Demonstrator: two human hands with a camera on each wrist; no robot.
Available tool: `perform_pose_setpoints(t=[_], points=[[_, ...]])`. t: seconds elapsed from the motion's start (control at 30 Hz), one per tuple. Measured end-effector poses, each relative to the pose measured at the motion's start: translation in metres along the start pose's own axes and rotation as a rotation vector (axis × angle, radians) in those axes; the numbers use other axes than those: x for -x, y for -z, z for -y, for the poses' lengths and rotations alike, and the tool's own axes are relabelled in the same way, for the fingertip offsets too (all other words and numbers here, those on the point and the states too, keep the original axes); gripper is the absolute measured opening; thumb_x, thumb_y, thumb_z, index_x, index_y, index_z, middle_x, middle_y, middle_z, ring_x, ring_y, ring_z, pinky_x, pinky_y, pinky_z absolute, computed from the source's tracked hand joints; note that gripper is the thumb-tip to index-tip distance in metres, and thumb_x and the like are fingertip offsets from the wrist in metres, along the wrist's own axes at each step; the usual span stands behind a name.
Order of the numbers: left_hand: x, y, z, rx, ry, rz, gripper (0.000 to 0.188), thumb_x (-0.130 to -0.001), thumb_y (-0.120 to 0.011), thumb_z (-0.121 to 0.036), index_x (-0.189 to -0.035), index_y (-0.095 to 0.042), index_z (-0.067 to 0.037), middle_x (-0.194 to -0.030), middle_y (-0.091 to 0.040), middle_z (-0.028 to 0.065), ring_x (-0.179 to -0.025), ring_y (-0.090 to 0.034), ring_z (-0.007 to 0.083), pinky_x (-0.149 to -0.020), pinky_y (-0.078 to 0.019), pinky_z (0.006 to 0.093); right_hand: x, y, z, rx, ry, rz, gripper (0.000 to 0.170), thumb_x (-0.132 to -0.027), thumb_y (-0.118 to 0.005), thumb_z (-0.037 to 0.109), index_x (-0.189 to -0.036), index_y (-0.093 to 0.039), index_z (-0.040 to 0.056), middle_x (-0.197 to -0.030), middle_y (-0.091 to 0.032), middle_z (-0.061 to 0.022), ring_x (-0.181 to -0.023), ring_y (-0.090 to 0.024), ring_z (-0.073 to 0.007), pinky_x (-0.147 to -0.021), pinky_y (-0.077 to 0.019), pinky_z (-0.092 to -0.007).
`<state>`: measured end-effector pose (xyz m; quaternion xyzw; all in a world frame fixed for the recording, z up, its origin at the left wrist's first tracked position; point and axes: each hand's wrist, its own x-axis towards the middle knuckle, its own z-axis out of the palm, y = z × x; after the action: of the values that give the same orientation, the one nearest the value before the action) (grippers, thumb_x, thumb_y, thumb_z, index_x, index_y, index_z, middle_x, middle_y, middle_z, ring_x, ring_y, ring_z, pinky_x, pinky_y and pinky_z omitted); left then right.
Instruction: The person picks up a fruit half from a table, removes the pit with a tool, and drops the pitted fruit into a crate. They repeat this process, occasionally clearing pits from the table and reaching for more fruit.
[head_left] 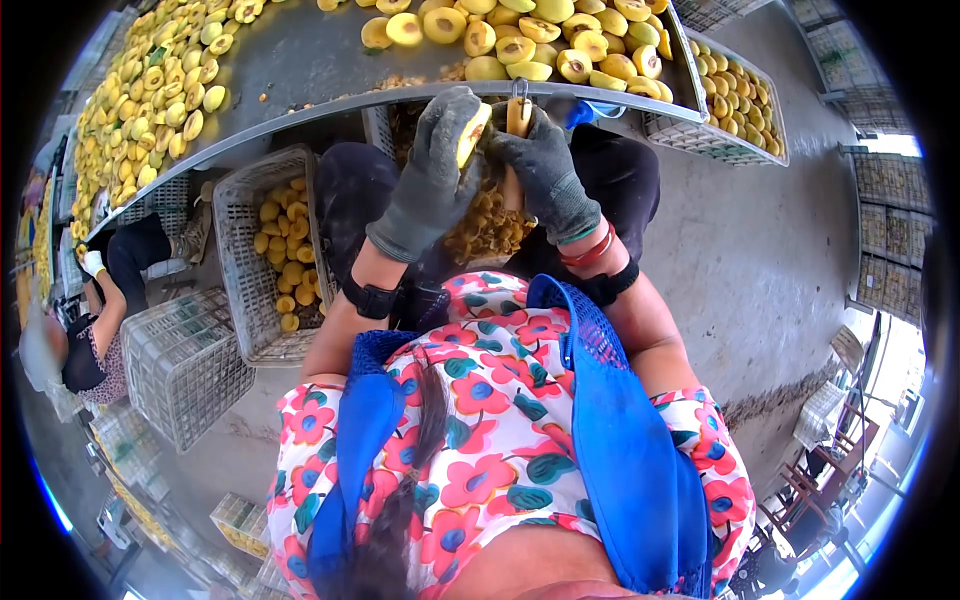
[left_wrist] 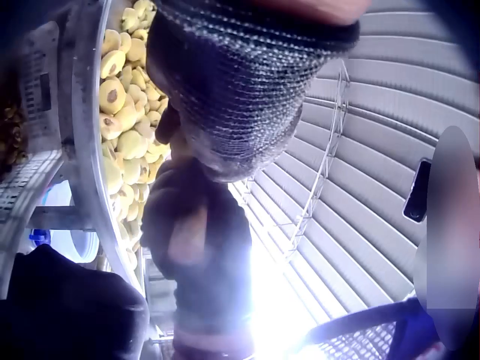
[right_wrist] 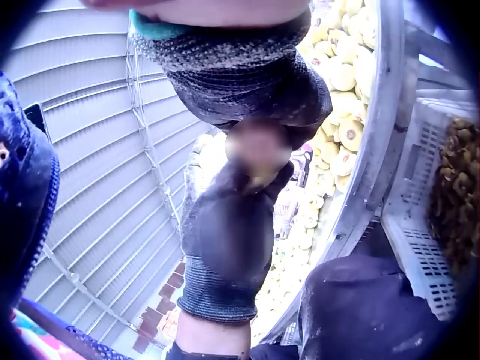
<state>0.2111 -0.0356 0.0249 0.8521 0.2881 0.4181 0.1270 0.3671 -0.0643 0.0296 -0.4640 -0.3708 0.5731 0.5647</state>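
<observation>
Both hands wear dark grey gloves and meet in front of the metal table's edge. The left hand (head_left: 436, 170) holds a halved yellow fruit (head_left: 472, 136), its cut face turned toward the right hand. In the right hand (head_left: 543, 172) is a tool with a wooden handle (head_left: 519, 116), the fingers curled round it. In the left wrist view the left glove (left_wrist: 232, 90) hides most of the fruit. The right wrist view shows the right glove (right_wrist: 247, 90) close above the other hand, with the contact between them blurred.
Halved fruits (head_left: 540, 40) lie on the metal table (head_left: 300, 60). A crate of fruit (head_left: 265, 350) stands at the left, another crate (head_left: 738, 150) at the right. Below the hands are brownish pieces (head_left: 485, 225). Another person (head_left: 100, 330) sits at the far left.
</observation>
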Motion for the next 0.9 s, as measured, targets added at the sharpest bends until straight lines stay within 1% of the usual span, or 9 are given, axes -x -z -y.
perform_pose_setpoints(t=[0.07,0.17,0.27,0.37,0.5,0.67,0.7,0.87,0.9], points=[[0.006,-0.004,0.007,-0.097,-0.056,-0.012,0.062,-0.082,-0.057,0.0,-0.137,-0.029,0.002,-0.129,-0.045,0.023,-0.12,-0.047,0.0339,-0.103,-0.0381,0.039,0.003,-0.008,0.006,0.026,0.057,-0.031,0.019,-0.078,-0.063,0.003,-0.096,-0.058,0.0016,-0.083,-0.06,-0.0034,-0.068,-0.057,-0.0098,-0.061,-0.0479,-0.0244],[0.008,-0.01,0.014,0.224,0.225,-0.184,0.065,-0.081,-0.06,-0.001,-0.138,-0.029,0.002,-0.129,-0.046,0.021,-0.119,-0.048,0.0305,-0.103,-0.0382,0.0382,0.007,-0.01,0.011,0.183,0.026,-0.062,0.025,-0.081,-0.063,0.003,-0.106,-0.058,0.0024,-0.087,-0.062,-0.0022,-0.067,-0.057,-0.0088,-0.06,-0.0494,-0.0241],[0.005,0.004,0.011,0.546,0.344,-0.242,0.067,-0.081,-0.063,-0.004,-0.138,-0.029,0.001,-0.128,-0.047,0.0181,-0.117,-0.049,0.0263,-0.102,-0.0393,0.0366,-0.001,-0.002,-0.005,0.26,0.129,-0.097,0.024,-0.082,-0.063,0.002,-0.105,-0.057,0.002,-0.087,-0.062,-0.0029,-0.068,-0.058,-0.0088,-0.06,-0.0495,-0.0239],[0.004,0.012,0.013,0.48,0.377,-0.214,0.064,-0.079,-0.068,-0.004,-0.133,-0.034,0.0,-0.126,-0.048,0.0143,-0.114,-0.05,0.0231,-0.1,-0.0413,0.0338,0.0,-0.011,0.0,0.135,0.111,-0.088,0.023,-0.082,-0.064,0.003,-0.104,-0.057,0.0018,-0.088,-0.062,-0.0039,-0.068,-0.058,-0.0088,-0.06,-0.0494,-0.023],[0.001,0.013,0.003,0.668,0.42,-0.186,0.061,-0.077,-0.068,-0.002,-0.131,-0.038,-0.002,-0.125,-0.049,0.0127,-0.113,-0.05,0.0227,-0.099,-0.0422,0.0338,-0.005,-0.015,-0.008,0.339,0.224,-0.107,0.023,-0.081,-0.068,0.004,-0.102,-0.058,0.0014,-0.089,-0.063,-0.0052,-0.069,-0.059,-0.0098,-0.061,-0.0498,-0.023],[0.007,0.011,0.006,0.39,0.314,-0.089,0.06,-0.077,-0.067,-0.002,-0.131,-0.038,-0.003,-0.125,-0.047,0.0126,-0.111,-0.051,0.0224,-0.098,-0.0428,0.034,-0.01,-0.012,-0.017,0.691,0.54,-0.255,0.026,-0.074,-0.072,0.005,-0.097,-0.059,0.0022,-0.084,-0.063,-0.0055,-0.07,-0.061,-0.0144,-0.065,-0.051,-0.0275],[0.006,0.011,0.007,0.3,0.29,-0.081,0.06,-0.077,-0.067,-0.002,-0.13,-0.038,-0.003,-0.125,-0.046,0.0126,-0.111,-0.051,0.0222,-0.098,-0.0429,0.034,-0.01,-0.013,-0.017,0.661,0.543,-0.265,0.026,-0.074,-0.072,0.005,-0.096,-0.059,0.0024,-0.082,-0.063,-0.0061,-0.069,-0.061,-0.0158,-0.065,-0.051,-0.0284],[0.009,0.006,0.014,0.508,0.422,-0.24,0.054,-0.083,-0.062,-0.003,-0.132,-0.038,-0.002,-0.123,-0.05,0.0137,-0.112,-0.052,0.0203,-0.095,-0.0457,0.0311,0.001,-0.018,-0.003,0.691,0.563,-0.395,0.018,-0.076,-0.067,0.006,-0.092,-0.059,0.0023,-0.079,-0.063,-0.0087,-0.071,-0.062,-0.02,-0.067,-0.0509,-0.0314],[0.006,0.01,0.011,0.534,0.46,-0.281,0.052,-0.086,-0.06,-0.004,-0.132,-0.037,-0.002,-0.122,-0.052,0.0145,-0.112,-0.052,0.02,-0.093,-0.0466,0.0298,0.004,-0.017,-0.003,0.586,0.577,-0.307,0.022,-0.079,-0.067,0.011,-0.096,-0.057,0.0025,-0.079,-0.063,-0.0135,-0.071,-0.065,-0.0258,-0.064,-0.0512,-0.0352]])
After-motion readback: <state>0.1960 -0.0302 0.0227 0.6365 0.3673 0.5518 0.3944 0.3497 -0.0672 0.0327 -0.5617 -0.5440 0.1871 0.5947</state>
